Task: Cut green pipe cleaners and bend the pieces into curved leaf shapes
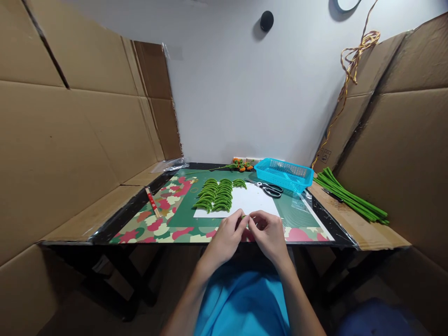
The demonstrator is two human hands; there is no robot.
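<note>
My left hand (230,232) and my right hand (267,233) meet at the table's front edge, with fingertips pinched together. A bit of a small green piece (243,217) shows between them; fingers cover most of it. Just beyond lies a white sheet (257,203). On its left part, curved green pieces (221,196) are laid in three columns, the right column much shorter. Scissors with black-and-white handles (271,189) rest at the sheet's back right corner.
A blue plastic basket (284,175) stands at the back right. Long green stems like pipe cleaners (352,196) lie on cardboard at right, beside a dark pen-like tool (332,195). Orange flowers (242,164) lie at the back. A red-and-white stick (152,202) is at left. Cardboard walls (87,130) flank the table.
</note>
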